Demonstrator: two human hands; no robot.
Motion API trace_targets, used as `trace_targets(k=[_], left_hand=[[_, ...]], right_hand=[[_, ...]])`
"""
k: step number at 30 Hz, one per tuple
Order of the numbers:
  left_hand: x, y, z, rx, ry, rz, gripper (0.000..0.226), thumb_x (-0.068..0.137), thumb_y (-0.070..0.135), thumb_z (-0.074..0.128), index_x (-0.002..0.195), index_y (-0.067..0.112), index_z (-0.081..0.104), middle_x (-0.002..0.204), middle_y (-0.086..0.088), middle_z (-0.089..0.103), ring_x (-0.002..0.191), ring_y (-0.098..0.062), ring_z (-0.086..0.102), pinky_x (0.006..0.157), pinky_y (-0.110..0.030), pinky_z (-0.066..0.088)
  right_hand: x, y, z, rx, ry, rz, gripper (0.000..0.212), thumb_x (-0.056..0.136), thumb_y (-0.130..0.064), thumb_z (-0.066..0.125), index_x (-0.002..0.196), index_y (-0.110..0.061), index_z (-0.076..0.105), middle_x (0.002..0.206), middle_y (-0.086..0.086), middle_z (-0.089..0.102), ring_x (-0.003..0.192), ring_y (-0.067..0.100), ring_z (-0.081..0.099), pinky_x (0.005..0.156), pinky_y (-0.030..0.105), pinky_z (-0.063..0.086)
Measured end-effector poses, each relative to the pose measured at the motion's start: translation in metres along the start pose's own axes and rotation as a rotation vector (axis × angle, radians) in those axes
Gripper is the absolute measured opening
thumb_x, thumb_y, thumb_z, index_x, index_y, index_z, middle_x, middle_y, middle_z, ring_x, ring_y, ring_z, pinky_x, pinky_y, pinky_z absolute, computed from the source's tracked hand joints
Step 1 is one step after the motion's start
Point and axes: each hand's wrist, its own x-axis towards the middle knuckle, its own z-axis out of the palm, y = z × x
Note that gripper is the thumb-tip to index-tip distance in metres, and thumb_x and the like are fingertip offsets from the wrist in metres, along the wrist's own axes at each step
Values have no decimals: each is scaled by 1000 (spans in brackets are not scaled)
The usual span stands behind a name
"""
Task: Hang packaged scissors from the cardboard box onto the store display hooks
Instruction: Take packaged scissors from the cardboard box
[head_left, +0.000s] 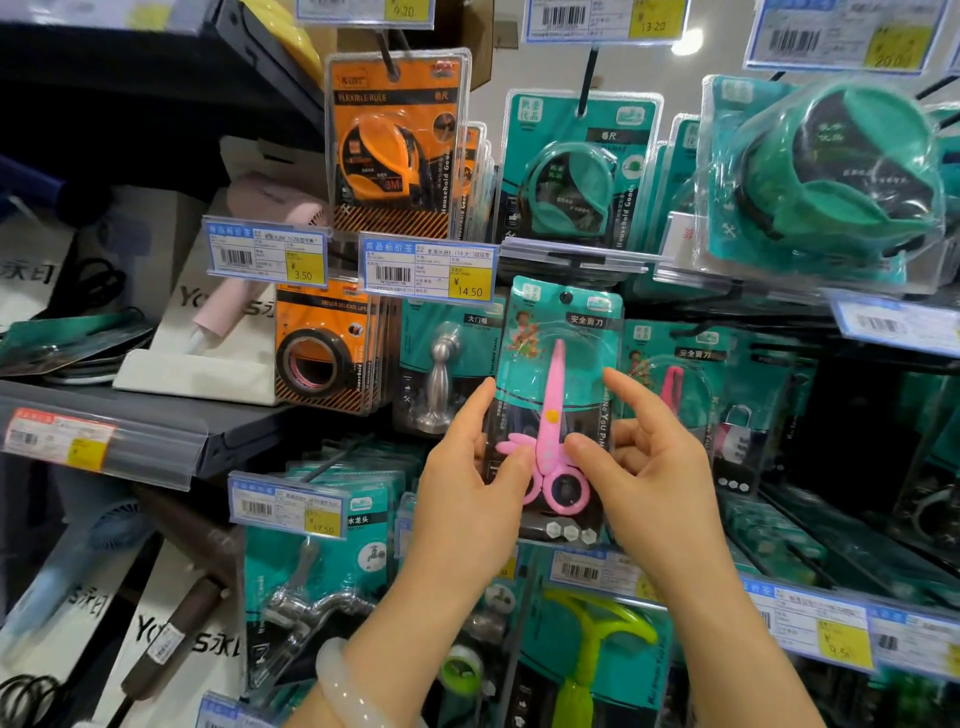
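While both hands' grip pinches it: scissors pack (558, 374) upright, long axis vertical, pink blades up.

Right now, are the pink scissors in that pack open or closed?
Closed: the pink scissors show one narrow pointed blade shape in the pack, with no gap between blades.

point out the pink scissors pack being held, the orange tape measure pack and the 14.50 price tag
pink scissors in teal blister pack (558, 395): head view, on the pink blades
orange tape measure pack (395, 150): head view, on the orange case
14.50 price tag (469, 285): head view, on its yellow patch
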Motion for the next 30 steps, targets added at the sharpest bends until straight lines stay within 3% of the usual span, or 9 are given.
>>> trace_targets(k=[2,4,8,14,16,19,23,27,30], left_hand=[[0,4,0,2,-12,-2,61,91,10,57,143,33,34,99,-8,61,70,-5,53,68,-11,41],[-1,7,-1,11,-21,-3,62,92,10,57,145,31,32,130,-12,55,104,-17,55,80,-13,43],[-2,7,0,52,-58,16,62,94,13,54,148,26,26,143,-13,44,131,-28,39,108,-37,38],[16,-5,3,175,-105,-9,63,96,19,50,150,24,20,150,-3,37,135,-20,38,110,-37,35],[27,-9,4,251,-141,-27,64,96,20,50,151,24,18,150,-2,36,134,-17,39,108,-31,35],[48,-13,7,402,-184,-35,67,95,19,50,151,23,15,142,-8,44,121,-22,50,95,-27,41],[69,-20,14,535,-284,-113,76,92,15,53,152,22,7,122,-11,58,101,-30,60,82,-36,50],[88,-34,21,656,-352,-142,83,91,14,53,152,24,-3,141,-15,44,108,-32,57,90,-39,48],[106,-36,32,755,-446,-248,87,93,10,52,150,25,-12,152,-16,29,117,-31,53,87,-34,47]], right_hand=[[1,-3,-2,-12,-11,15,56,84,-12,67,125,-43,45,75,1,44,61,14,44,64,35,49],[0,-5,-3,-26,-14,29,56,85,-12,66,131,-37,46,75,3,44,61,15,43,61,35,48],[-2,-7,-4,-41,-18,47,54,88,-13,63,137,-29,45,74,2,44,58,13,42,60,32,45],[10,-2,-1,-264,-61,40,55,89,-19,62,139,-27,41,67,-5,42,51,9,40,56,25,38],[19,2,5,-357,-86,57,55,90,-21,60,140,-25,38,79,-5,50,64,13,50,62,27,38],[36,14,15,-444,-86,97,57,90,-20,58,141,-20,32,108,12,61,93,27,58,71,28,35],[53,30,28,-530,-108,144,53,93,-14,51,140,-14,26,91,11,59,69,20,53,63,29,38],[67,42,38,-579,-115,217,60,91,-2,44,143,-18,17,122,17,53,96,23,62,73,35,49],[76,43,44,-608,-127,297,67,91,1,43,148,-18,12,133,18,46,107,27,59,84,37,49]])
